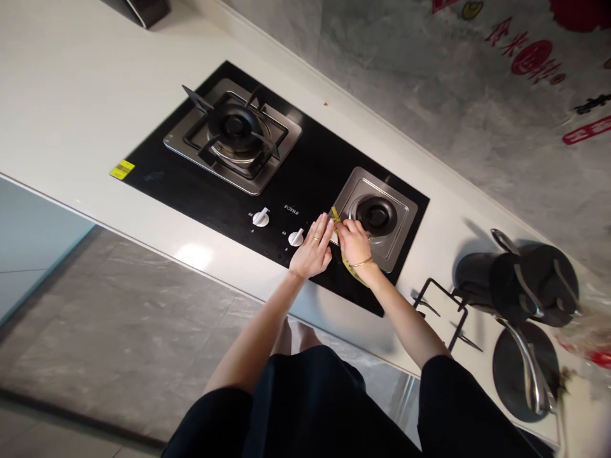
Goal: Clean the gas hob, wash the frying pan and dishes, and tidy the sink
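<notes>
A black glass gas hob (210, 191) is set into the white counter in front of me. My left hand (312, 249) lies on the glass beside the right burner's metal plate, fingers stretched out and a ring on one of them. Just to its right, my right hand (354, 243) is closed on a thin yellow-green strip (351, 270) at that plate's left edge. One end of the strip shows above my fingers and the rest trails below my wrist. Its material is too small to make out. The right burner (377, 215) has no pan support on it.
The left burner (236, 124) carries its black pan support. Two white knobs (260, 217) sit near the hob's front. A loose pan support (442, 308), dark pots (501, 283) and a round dark lid or pan (525, 375) lie at the right. A grey wall (405, 70) runs behind.
</notes>
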{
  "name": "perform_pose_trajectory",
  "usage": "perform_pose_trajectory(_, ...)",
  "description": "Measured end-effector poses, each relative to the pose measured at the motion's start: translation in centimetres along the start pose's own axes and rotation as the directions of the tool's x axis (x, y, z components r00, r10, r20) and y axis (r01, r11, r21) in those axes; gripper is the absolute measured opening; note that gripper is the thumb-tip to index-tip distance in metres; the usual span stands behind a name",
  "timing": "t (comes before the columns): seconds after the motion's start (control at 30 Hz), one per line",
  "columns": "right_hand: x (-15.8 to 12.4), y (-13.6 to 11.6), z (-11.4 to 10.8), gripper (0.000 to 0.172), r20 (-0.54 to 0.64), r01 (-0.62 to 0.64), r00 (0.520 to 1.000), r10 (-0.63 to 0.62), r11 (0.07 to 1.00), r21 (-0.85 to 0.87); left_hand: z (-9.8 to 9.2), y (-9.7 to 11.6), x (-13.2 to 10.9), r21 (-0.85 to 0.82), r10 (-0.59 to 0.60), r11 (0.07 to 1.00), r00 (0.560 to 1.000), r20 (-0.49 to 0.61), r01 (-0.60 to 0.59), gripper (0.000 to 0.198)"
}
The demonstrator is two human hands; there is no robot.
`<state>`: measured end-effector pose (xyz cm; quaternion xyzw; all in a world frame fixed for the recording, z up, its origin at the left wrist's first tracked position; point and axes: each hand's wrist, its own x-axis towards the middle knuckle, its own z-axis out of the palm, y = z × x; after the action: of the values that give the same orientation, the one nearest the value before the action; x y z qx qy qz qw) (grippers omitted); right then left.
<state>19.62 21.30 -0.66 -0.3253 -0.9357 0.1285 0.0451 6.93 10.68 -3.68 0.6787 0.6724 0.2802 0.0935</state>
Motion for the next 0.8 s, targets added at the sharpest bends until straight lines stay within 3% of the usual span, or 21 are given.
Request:
perform_pose_trajectory(0.17,-0.6,-0.5,0.0,0.03,0.026,-0.056,0.998,0.06,0.989,-0.134,0.0,-0.1,0.0,-0.002,0.001,1.0,1.0,-0.003,-0.001,0.079)
perform_pose_trajectory(0.47,0.1,-0.9,0.3,0.031,0.017,-0.078,0.997,0.08,0.993,-0.093,0.1,-0.1,0.0,0.0,-0.005,1.0,1.0,0.006,0.005,0.078)
perform_pose_trajectory(0.67,1.1,-1.6,0.9,0.032,-0.048,-0.161,0.986,0.16,0.986,-0.032,0.2,-0.1,0.0,-0.022,-0.006,1.0,1.0,-0.008,0.006,0.077)
perform_pose_trajectory(0.8,1.2,-2.0,0.9,0.031,0.006,-0.17,0.985,0.17,0.985,-0.011,0.2,-0.1,0.0,-0.027,-0.007,1.0,1.0,-0.007,0.007,0.077)
